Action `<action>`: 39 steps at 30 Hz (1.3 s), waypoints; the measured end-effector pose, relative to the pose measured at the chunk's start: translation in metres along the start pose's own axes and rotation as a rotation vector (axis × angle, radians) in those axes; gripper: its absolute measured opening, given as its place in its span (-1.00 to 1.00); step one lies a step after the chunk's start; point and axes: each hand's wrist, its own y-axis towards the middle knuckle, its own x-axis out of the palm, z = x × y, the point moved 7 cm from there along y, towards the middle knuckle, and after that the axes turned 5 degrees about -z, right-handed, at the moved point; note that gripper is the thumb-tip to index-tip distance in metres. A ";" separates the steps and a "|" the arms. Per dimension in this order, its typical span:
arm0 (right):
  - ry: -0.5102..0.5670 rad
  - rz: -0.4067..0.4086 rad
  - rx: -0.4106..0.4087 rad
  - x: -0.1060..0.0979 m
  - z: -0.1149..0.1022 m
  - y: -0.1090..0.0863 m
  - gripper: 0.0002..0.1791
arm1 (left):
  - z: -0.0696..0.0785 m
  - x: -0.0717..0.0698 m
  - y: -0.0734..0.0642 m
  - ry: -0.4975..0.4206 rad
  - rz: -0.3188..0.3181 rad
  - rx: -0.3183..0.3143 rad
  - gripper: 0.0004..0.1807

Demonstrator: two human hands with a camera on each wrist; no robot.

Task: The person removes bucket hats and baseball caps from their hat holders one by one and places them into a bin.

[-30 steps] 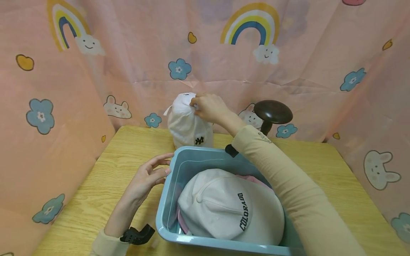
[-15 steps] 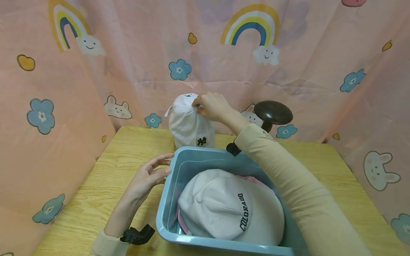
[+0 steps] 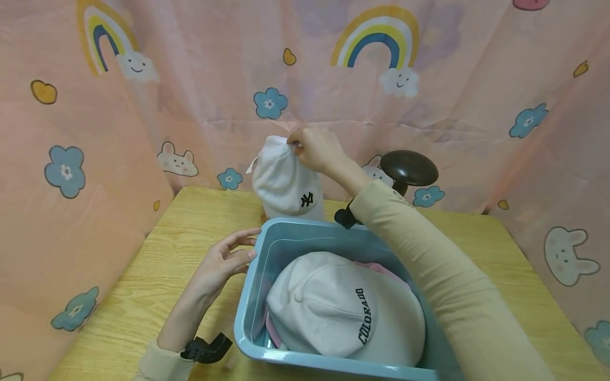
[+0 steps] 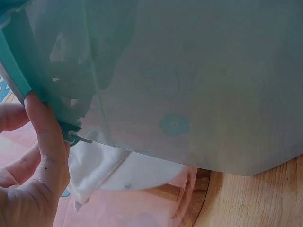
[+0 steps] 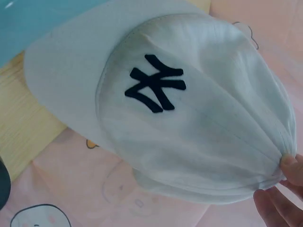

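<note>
A white baseball cap (image 3: 288,177) with a dark NY emblem is raised behind the blue bin (image 3: 245,312), brim pointing down. My right hand (image 3: 316,151) pinches its crown, gathering the cloth into folds; the right wrist view shows the fingertips (image 5: 292,166) on the bunched fabric. My left hand (image 3: 224,259) touches the bin's left rim near the far corner with relaxed fingers. Inside the bin lies another white cap (image 3: 329,307), lettered COLORADO, over a pink item (image 3: 381,271). In the left wrist view, the bin's translucent wall (image 4: 203,80) fills most of the picture.
A dark brown stand with a rounded top (image 3: 409,167) rises at the back right, beside my right forearm. The wooden table (image 3: 176,254) ends at a patterned pink cloth backdrop (image 3: 214,69), which also hangs at both sides.
My right hand has risen a little, drawing the NY cap's crown upward into a peak, and its emblem has shifted slightly up and right. The left hand and the bin stay almost still.
</note>
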 end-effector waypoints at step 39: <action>0.167 0.080 0.067 -0.007 -0.002 0.027 -0.57 | -0.001 0.001 0.001 -0.019 -0.003 0.011 -0.47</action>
